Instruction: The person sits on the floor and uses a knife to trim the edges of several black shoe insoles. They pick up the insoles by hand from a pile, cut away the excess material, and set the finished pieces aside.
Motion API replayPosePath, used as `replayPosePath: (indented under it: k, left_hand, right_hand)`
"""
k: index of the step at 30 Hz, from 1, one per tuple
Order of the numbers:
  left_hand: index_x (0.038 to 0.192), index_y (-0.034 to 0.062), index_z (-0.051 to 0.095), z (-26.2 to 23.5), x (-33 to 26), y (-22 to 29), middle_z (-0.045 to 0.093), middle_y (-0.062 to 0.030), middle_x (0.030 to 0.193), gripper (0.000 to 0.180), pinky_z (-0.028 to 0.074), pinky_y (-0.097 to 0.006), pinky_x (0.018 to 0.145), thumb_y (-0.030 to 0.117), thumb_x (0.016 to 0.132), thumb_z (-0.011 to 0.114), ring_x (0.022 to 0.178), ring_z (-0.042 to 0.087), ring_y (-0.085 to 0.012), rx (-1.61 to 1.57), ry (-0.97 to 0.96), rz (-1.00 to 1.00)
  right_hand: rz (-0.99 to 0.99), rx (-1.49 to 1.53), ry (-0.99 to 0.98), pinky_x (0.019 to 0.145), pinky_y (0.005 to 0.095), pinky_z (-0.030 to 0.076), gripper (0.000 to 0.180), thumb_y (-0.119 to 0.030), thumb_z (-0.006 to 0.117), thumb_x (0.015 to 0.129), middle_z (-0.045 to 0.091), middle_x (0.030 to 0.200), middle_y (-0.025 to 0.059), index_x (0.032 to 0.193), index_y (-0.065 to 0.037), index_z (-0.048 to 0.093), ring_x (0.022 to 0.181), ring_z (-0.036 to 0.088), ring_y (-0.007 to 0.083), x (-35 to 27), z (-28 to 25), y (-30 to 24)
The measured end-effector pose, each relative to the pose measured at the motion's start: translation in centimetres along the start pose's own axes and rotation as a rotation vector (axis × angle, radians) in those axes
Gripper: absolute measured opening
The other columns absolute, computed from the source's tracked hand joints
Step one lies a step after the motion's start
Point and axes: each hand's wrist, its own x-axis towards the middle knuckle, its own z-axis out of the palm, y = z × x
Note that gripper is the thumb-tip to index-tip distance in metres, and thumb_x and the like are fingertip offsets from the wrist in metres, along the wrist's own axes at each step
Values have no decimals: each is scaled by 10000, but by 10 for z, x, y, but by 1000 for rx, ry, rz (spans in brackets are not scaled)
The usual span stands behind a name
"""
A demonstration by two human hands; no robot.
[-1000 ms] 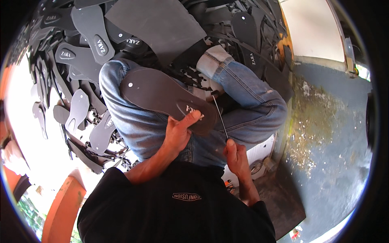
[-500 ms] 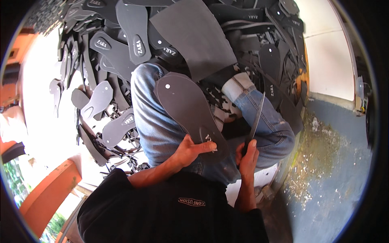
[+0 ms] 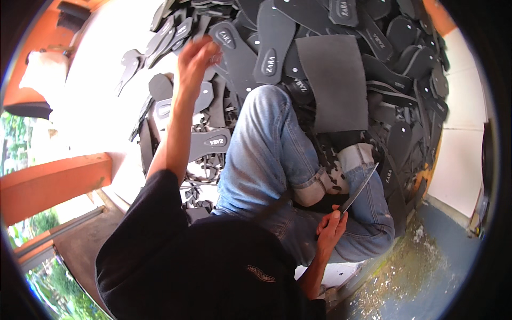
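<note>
My right hand [image 3: 332, 229] grips a knife [image 3: 360, 188] with a long narrow blade pointing up and away, over my right leg in jeans. My left hand [image 3: 198, 60] is stretched far out to the left, beside a dark shoe insole [image 3: 224, 36] with an oval patch at its heel. Motion smears its fingers, and no insole shows in it. Another insole [image 3: 275, 37] lies further right, next to a plain grey sheet [image 3: 335, 80] with a curved edge. Below my left hand, a grey insole [image 3: 209, 142] lies partly behind my left knee.
Many dark insoles and offcuts [image 3: 408, 114] are heaped before my crossed legs. Small scraps [image 3: 198, 198] litter the pale floor at left. An orange ledge [image 3: 56, 178] stands at far left, a white wall panel [image 3: 463, 104] at right, above a stained grey-blue floor [image 3: 410, 277].
My left hand has left my lap and reached out to the far left; the insole it held is no longer in it. My right hand still holds the knife. The view has shifted left.
</note>
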Motion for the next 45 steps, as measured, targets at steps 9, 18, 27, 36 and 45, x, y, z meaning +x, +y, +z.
replayPosePath:
  k: [9,18,27,36,45]
  left_hand:
    - [925,-23,624,-297,-255,-147,650,-115,814,212,478,-287,720,135,796,570,736,599,-169,1198,907,-522]
    - [882,20,639,-266,-280,-156,652,-128,826,214,496,-325,707,180,799,523,755,615,-241,1003,828,-324]
    - [959,-16,614,-71,-105,-92,623,-60,829,144,462,-233,650,34,859,523,716,566,-117,144,489,-35]
    - [1172,22,479,199,-77,-44,510,-195,1137,468,399,-404,927,69,726,611,1089,478,-381,547,-109,109]
    - [1060,-10,581,156,-61,-56,634,-120,956,305,475,-292,797,127,788,605,874,606,-202,200,-294,-137]
  right_hand:
    - [-149,-199,-87,388,213,274,292,-282,504,920,425,550,-2,919,8,541,420,360,61,34,14,-18]
    - [-344,-480,-106,387,217,319,218,-248,565,891,449,573,-30,853,-35,537,447,386,39,60,23,3]
    - [-147,50,62,390,230,332,197,-226,584,863,459,577,2,860,-32,552,422,417,84,75,-19,-91]
    - [-284,145,239,383,231,347,202,-233,570,873,475,588,0,798,-52,521,442,434,75,169,-51,-84]
    - [-253,17,201,408,219,340,204,-256,599,850,475,588,-19,832,-60,544,467,439,58,182,-51,-52]
